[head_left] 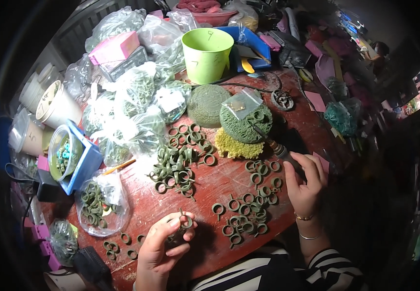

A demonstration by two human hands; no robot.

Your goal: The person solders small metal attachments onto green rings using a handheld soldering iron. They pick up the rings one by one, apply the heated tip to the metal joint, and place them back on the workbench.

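My left hand (157,242), at the front of the red table, pinches a dark green ring (186,222) with a short stem upright between thumb and fingertips. More green pieces seem to lie in its palm, partly hidden by the fingers. To the right, my right hand (308,183) is closed around a soldering iron (279,150) with a dark handle and brown collar. Its thin tip reaches over a rough green round pad (241,128), where a green ring (258,116) and a small clear zip bag (242,103) lie. Beneath the pad is a yellow sponge-like piece (239,149).
Loose green rings form a middle pile (173,162) and a spread group (244,216) nearer me. A clear bag of rings (102,206) lies left, beside a blue tray (85,160). Behind stand stuffed plastic bags (132,94) and a lime green bucket (205,60). A cord (249,87) crosses the back.
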